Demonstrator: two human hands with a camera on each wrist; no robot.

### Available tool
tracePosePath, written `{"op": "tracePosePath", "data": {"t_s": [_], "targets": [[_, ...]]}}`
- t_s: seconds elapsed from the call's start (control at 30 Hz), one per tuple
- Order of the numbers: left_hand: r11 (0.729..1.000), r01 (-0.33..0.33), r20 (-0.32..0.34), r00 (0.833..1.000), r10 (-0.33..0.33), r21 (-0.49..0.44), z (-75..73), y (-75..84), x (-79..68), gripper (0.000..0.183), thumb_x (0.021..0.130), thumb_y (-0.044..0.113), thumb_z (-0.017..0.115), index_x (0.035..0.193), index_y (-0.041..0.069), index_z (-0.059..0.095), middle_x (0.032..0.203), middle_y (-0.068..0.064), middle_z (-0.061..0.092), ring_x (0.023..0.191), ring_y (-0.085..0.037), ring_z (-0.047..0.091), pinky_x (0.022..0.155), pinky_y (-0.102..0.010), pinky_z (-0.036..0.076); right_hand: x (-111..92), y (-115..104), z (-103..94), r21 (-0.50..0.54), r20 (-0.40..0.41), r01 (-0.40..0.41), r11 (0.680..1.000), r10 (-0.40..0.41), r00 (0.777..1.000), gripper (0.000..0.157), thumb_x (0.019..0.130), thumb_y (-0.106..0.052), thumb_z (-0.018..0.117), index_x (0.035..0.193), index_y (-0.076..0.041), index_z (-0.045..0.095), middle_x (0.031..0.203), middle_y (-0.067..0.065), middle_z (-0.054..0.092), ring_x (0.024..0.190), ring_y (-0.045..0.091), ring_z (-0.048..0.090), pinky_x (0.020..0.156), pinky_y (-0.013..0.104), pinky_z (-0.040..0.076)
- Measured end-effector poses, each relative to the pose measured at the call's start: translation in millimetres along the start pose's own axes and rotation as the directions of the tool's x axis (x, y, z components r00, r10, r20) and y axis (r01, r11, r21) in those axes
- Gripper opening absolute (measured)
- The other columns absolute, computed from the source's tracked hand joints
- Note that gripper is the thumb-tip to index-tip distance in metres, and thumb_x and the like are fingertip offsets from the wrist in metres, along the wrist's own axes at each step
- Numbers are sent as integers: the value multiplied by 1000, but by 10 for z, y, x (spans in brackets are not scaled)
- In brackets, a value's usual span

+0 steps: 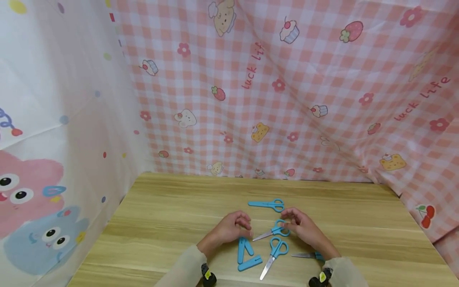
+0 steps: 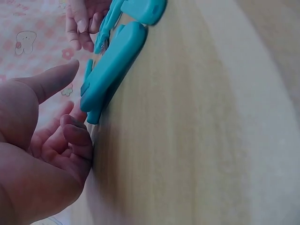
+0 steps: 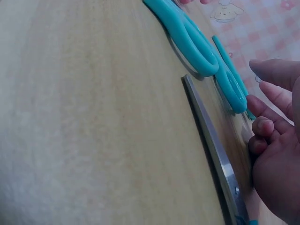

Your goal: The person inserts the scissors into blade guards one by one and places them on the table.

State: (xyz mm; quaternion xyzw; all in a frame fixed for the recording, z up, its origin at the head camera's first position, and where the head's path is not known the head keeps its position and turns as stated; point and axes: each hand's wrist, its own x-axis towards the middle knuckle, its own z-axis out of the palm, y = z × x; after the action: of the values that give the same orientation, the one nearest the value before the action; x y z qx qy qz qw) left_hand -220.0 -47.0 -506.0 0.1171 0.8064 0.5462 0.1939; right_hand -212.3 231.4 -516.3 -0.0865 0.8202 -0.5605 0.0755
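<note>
Wooden tabletop (image 1: 161,223) spreads beneath my left hand (image 1: 229,228) and right hand (image 1: 303,228), both loosely curled, thumbs apart; one pair of blue-handled scissors (image 1: 275,230) lies just beside my right, touching or not I can't tell, and three blue sheaths (image 1: 250,263) near my left

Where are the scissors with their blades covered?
In the head view, the covered scissors lie right of centre, farthest back, just beyond the bare-bladed pair by the right hand.

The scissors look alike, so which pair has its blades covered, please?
The topmost scissors in the head view sit in a blue sheath; the other three pairs show bare metal blades.
</note>
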Motion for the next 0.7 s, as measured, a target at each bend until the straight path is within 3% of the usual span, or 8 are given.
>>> {"op": "tracePosePath", "data": {"t_s": [0.4,0.7], "targets": [[997,-29,85,996,23,73,-50,-26,-85,41,79,7,83,113,12,62,101,1,68,67,-14,48,59,-23,38,-6,37,-15,-27,54,29,999,-28,998,41,88,-12,74,124,-1,59,108,16,61,70,12,40,59,23,35],[992,-64,136,990,49,110,-90,-79,-109,47,76,4,84,116,16,62,104,3,65,70,-13,44,61,-22,36,5,24,-4,-71,59,40,997,-36,998,48,84,-15,78,127,-3,60,124,16,65,71,13,39,63,23,34]]}}
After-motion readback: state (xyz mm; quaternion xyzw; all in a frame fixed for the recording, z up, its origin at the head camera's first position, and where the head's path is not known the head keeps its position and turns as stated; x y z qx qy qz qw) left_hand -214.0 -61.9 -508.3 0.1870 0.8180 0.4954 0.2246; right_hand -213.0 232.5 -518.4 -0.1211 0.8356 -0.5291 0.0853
